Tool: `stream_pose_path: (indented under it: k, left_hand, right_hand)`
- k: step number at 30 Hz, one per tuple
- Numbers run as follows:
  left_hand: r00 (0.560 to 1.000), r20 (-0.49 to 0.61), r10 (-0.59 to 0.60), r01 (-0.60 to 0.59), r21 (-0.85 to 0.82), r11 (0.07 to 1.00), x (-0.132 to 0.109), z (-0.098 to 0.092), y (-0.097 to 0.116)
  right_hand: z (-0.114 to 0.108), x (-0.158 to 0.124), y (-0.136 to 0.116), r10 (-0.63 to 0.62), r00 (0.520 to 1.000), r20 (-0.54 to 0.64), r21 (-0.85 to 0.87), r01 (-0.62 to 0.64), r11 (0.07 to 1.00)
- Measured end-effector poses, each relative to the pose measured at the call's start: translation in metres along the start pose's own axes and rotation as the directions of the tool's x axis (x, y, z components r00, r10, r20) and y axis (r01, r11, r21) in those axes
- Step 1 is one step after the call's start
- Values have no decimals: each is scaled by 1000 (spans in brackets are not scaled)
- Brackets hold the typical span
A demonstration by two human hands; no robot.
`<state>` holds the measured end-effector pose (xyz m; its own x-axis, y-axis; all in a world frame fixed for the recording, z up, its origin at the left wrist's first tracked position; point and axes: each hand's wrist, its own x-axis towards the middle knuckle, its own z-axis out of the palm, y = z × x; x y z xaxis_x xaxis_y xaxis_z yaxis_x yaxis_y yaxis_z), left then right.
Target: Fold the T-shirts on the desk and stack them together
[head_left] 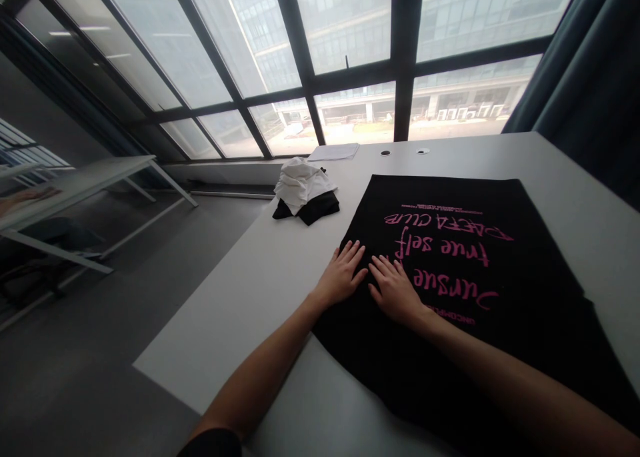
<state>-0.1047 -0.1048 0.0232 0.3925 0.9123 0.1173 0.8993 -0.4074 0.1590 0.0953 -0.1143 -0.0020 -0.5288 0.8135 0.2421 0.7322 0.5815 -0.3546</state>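
Note:
A black printed garment (450,197), perhaps a T-shirt, is spread over the white table; its pink lettering appears upside down from here. My left hand (341,272) lies flat at the garment's left edge, fingers stretched out. Beside it, my right hand (395,287) rests palm down on the cloth, partly covering the lettering, with its fingers extended. The two hands are close together, and neither grips the fabric. The garment's near part runs beneath my right forearm and out of the bottom of the view.
On the white table (240,304), a crumpled white cloth (303,185) sits atop a black cloth (320,208). Papers (334,152) lie by the window. Another table (100,177) stands left across the floor, with another person's hand (37,194) on it. A dark curtain (590,84) hangs right.

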Motion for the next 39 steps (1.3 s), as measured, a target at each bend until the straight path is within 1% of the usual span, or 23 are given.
stream_pose_path:
  k: [2,5,11,17,22,24,27,28,30,33,36,39]
  left_hand:
    - [999,36,24,-24,1,1000,-1,2,3]
    - [998,65,20,-22,21,1000,-2,8,3]
    - [999,22,35,-35,26,999,-3,8,2]
    - [996,81,28,-32,46,998,-4,6,4]
    - [998,54,32,-33,13,999,-4,5,6]
    - [1000,-1,4,-4,7,1000,-3,4,4]
    - [991,-90,-102,104,24,994,-1,5,-4]
    - [987,-88,-138,140,29,990,-1,6,-7]
    - [982,-38,-183,185,34,982,0,8,-12]
    - [979,19,-203,202,37,979,1,11,-16]
    - [978,17,-207,206,37,978,1,13,-16]
    - [978,11,-206,206,34,978,1,14,-16]
  right_hand:
    - [0,0,0,1,1000,3,5,-1,1000]
    - [1,1,1,2,1000,5,8,-2,1000]
    - [-2,1,-1,6,1000,8,16,-6,1000]
    - [-4,0,-2,10,1000,14,36,-10,999]
    - [-5,0,-2,9,1000,15,30,-9,999]
    - [-5,1,-2,9,1000,18,24,-10,1000]
    - [-5,1,-2,3,1000,13,15,-3,1000]
    - [-4,1,-2,0,1000,11,14,-1,1000]
    - [-3,1,-2,0,1000,10,12,0,1000]
    - [-2,0,-1,3,1000,17,17,-4,1000]
    - [-4,1,1,21,1000,10,52,-21,998]
    - [-9,8,2,64,996,-56,88,-59,994]
